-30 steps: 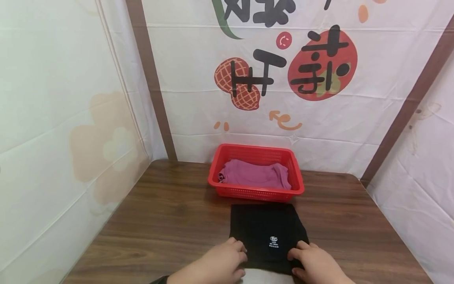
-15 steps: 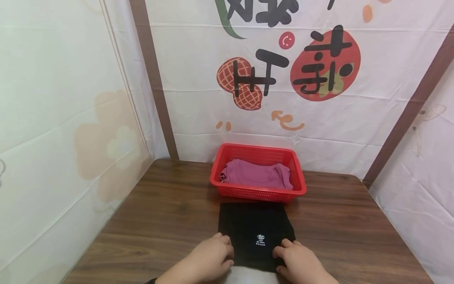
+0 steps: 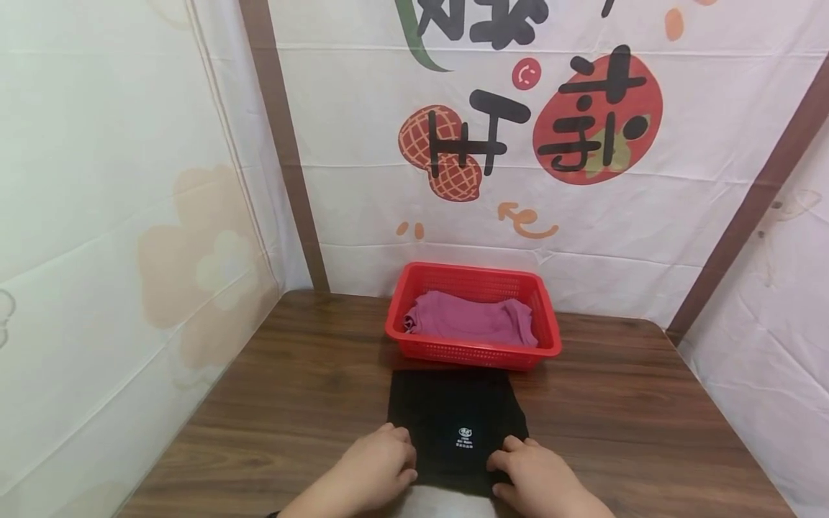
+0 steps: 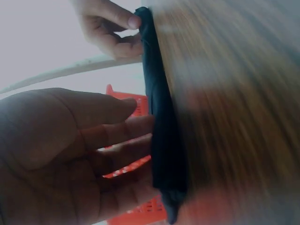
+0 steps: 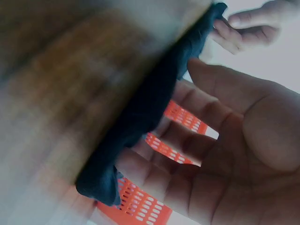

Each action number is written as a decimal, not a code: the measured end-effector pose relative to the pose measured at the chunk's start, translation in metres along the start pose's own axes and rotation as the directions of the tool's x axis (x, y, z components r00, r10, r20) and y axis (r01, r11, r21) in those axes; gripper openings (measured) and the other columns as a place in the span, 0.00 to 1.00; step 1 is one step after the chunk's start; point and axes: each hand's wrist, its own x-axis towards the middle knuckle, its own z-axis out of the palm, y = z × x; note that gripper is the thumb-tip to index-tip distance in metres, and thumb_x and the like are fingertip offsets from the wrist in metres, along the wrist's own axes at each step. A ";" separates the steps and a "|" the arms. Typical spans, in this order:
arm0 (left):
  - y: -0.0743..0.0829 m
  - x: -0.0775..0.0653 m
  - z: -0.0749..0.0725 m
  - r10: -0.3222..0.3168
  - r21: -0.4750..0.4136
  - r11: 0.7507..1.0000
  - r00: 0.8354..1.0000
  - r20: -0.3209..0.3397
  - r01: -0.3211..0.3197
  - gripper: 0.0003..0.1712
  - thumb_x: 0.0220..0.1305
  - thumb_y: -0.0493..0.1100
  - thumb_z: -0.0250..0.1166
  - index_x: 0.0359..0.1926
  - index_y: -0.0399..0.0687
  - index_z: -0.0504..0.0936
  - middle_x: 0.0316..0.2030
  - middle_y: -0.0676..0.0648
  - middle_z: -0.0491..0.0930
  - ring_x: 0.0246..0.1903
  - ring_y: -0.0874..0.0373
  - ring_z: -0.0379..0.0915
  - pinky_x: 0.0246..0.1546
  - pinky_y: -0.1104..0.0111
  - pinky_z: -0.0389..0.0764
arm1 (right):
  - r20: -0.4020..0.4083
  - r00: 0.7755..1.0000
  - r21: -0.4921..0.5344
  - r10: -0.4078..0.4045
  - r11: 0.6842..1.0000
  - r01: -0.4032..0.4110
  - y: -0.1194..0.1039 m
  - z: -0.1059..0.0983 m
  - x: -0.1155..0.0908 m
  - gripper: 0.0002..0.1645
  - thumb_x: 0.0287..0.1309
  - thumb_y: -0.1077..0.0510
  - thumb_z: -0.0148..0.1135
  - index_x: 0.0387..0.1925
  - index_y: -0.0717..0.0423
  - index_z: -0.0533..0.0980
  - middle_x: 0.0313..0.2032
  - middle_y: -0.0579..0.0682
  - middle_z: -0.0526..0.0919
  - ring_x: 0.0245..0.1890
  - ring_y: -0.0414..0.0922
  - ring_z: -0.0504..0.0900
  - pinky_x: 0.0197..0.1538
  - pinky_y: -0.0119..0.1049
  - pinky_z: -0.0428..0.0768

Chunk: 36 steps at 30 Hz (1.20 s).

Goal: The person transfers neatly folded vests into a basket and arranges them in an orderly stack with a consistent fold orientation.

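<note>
A flat, folded black garment (image 3: 447, 406) with a small white print lies on the table, just in front of the red basket. My left hand (image 3: 381, 464) touches its left edge with the fingertips. At the right edge, the fingers of my right hand (image 3: 534, 471) rest against the fabric. Both wrist views show relaxed, nearly straight fingers on the garment, the thumbs standing apart from the fingers. Seen edge-on in the left wrist view, the garment (image 4: 164, 122) is a thin folded layer along the wood.
The red plastic basket (image 3: 476, 352) stands at the back of the brown wooden table (image 3: 311, 403), holding a folded purple garment (image 3: 469, 320). A pale grey patch (image 3: 443, 500) shows at the near edge between the hands. Printed white curtains (image 3: 363, 208) enclose the back and sides.
The black garment has slid left along the table, with both hands moving left alongside it. It now sits more to the left in front of the basket. The head view has shifted slightly.
</note>
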 end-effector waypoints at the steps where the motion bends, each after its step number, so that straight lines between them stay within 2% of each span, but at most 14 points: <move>1: 0.002 0.001 0.000 -0.003 0.016 1.000 1.000 -0.002 0.003 0.08 0.59 0.50 0.73 0.26 0.59 0.85 0.30 0.59 0.74 0.33 0.62 0.69 0.31 0.67 0.76 | -0.002 1.000 0.001 -0.007 1.000 0.007 0.001 -0.002 -0.001 0.14 0.57 0.46 0.73 0.44 0.43 0.86 0.33 0.38 0.77 0.31 0.37 0.72 0.35 0.39 0.78; 6: 0.011 0.008 -0.009 -0.036 0.051 0.998 0.999 -0.005 0.036 0.10 0.59 0.50 0.73 0.25 0.56 0.83 0.27 0.57 0.74 0.31 0.60 0.70 0.28 0.64 0.75 | -0.028 0.999 0.011 -0.033 0.999 0.034 0.003 -0.008 -0.005 0.14 0.59 0.46 0.71 0.45 0.45 0.86 0.34 0.37 0.79 0.32 0.35 0.77 0.36 0.40 0.80; 10: 0.012 0.016 -0.014 -0.086 0.050 0.995 0.996 -0.006 0.086 0.11 0.59 0.52 0.73 0.28 0.54 0.82 0.27 0.55 0.75 0.31 0.58 0.73 0.29 0.62 0.77 | -0.074 0.997 0.037 0.013 0.999 -0.011 0.004 -0.016 -0.005 0.16 0.60 0.47 0.72 0.46 0.48 0.85 0.37 0.40 0.83 0.36 0.36 0.82 0.40 0.44 0.83; 12: 0.010 0.020 -0.016 -0.147 0.048 0.988 0.989 -0.017 0.147 0.13 0.59 0.53 0.73 0.33 0.49 0.84 0.30 0.52 0.78 0.33 0.55 0.76 0.31 0.59 0.80 | -0.113 0.990 0.053 0.079 0.996 -0.074 0.004 -0.021 -0.004 0.19 0.58 0.46 0.73 0.48 0.50 0.84 0.41 0.43 0.85 0.41 0.40 0.84 0.45 0.48 0.84; 14: 0.007 0.024 -0.018 -0.228 0.039 0.972 0.972 -0.054 0.230 0.19 0.59 0.54 0.74 0.39 0.43 0.85 0.34 0.46 0.80 0.35 0.50 0.78 0.33 0.55 0.82 | -0.155 0.974 0.069 0.163 0.986 -0.154 0.005 -0.026 -0.002 0.23 0.58 0.46 0.73 0.51 0.52 0.83 0.46 0.49 0.86 0.48 0.47 0.85 0.51 0.52 0.83; 18: -0.003 0.034 -0.021 -0.406 -0.024 0.914 0.910 -0.087 0.405 0.28 0.59 0.56 0.74 0.45 0.34 0.83 0.38 0.37 0.81 0.39 0.43 0.80 0.38 0.48 0.84 | -0.180 0.919 0.131 0.351 0.934 -0.332 0.009 -0.038 0.006 0.33 0.59 0.44 0.72 0.59 0.59 0.78 0.54 0.58 0.84 0.56 0.56 0.82 0.58 0.60 0.78; 22: -0.013 0.045 -0.022 -0.506 -0.081 0.861 0.862 -0.042 0.501 0.28 0.61 0.57 0.73 0.43 0.33 0.84 0.37 0.36 0.79 0.36 0.43 0.79 0.37 0.48 0.83 | -0.160 0.882 0.173 0.444 0.892 -0.417 0.017 -0.043 0.014 0.41 0.61 0.42 0.70 0.64 0.68 0.73 0.57 0.65 0.81 0.60 0.62 0.79 0.60 0.63 0.75; 25: -0.021 0.051 -0.018 -0.550 -0.095 0.831 0.835 0.002 0.548 0.27 0.62 0.57 0.72 0.40 0.34 0.85 0.38 0.36 0.79 0.36 0.44 0.79 0.36 0.48 0.82 | -0.126 0.864 0.188 0.487 0.867 -0.461 0.024 -0.044 0.022 0.42 0.61 0.40 0.69 0.61 0.71 0.73 0.54 0.68 0.81 0.56 0.62 0.81 0.57 0.63 0.77; 30: -0.027 0.058 -0.007 -0.593 -0.071 0.801 0.804 0.045 0.595 0.28 0.62 0.60 0.71 0.38 0.35 0.86 0.40 0.34 0.80 0.36 0.43 0.78 0.36 0.47 0.82 | -0.055 0.854 0.203 0.518 0.843 -0.498 0.029 -0.039 0.037 0.38 0.60 0.37 0.68 0.50 0.71 0.78 0.41 0.61 0.85 0.40 0.53 0.84 0.47 0.58 0.81; 34: -0.028 0.065 -0.002 -0.604 -0.065 0.792 0.795 0.059 0.607 0.31 0.60 0.62 0.72 0.39 0.35 0.87 0.40 0.34 0.82 0.36 0.43 0.79 0.37 0.46 0.82 | -0.033 0.849 0.216 0.528 0.833 -0.510 0.028 -0.033 0.048 0.37 0.60 0.38 0.69 0.50 0.71 0.80 0.41 0.61 0.86 0.40 0.53 0.85 0.49 0.59 0.81; 36: -0.027 0.067 -0.003 -0.601 -0.058 0.795 0.797 0.056 0.603 0.31 0.59 0.62 0.73 0.40 0.34 0.87 0.41 0.33 0.82 0.37 0.42 0.79 0.38 0.46 0.82 | -0.033 0.842 0.210 0.539 0.827 -0.521 0.026 -0.031 0.053 0.36 0.59 0.39 0.70 0.49 0.70 0.81 0.41 0.61 0.86 0.39 0.53 0.85 0.49 0.59 0.81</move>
